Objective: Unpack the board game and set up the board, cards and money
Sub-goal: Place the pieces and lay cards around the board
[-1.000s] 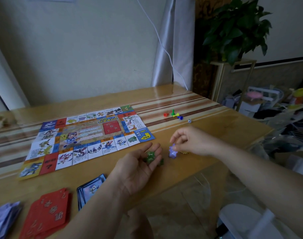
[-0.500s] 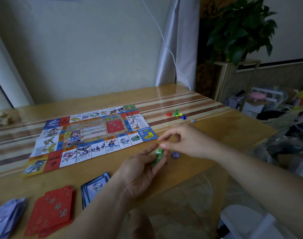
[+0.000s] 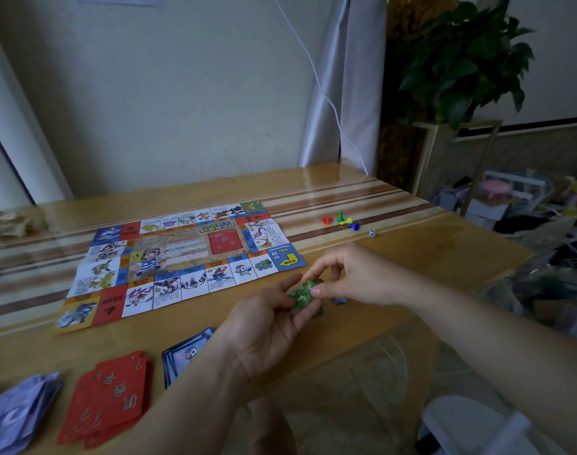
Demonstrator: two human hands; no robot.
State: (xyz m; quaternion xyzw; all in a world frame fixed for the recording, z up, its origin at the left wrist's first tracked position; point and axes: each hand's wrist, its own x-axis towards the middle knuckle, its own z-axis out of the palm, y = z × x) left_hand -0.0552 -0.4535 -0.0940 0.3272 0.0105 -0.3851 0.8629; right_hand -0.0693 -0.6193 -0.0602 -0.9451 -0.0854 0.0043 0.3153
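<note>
The right hand (image 3: 356,277) has come across to the green pieces (image 3: 305,295) and pinches them, while the left hand (image 3: 264,326), palm up, holds them between thumb and fingers above the table's (image 3: 411,251) near edge. A purple piece (image 3: 340,300) lies just beside. The board (image 3: 182,257) lies flat, and its blue corner reads "2000".

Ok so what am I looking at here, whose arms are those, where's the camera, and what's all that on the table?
No machine here: these are one person's bare arms, filmed by a single wide-angle camera worn on their head, looking forward and down. On the wooden table lie the unfolded game board, a red card stack, a blue card stack, purple slips that are probably the money, and farther off four coloured pawns and a die. The left hand holds small green pieces; the right hand pinches them from above. A purple piece lies beside them.
</note>
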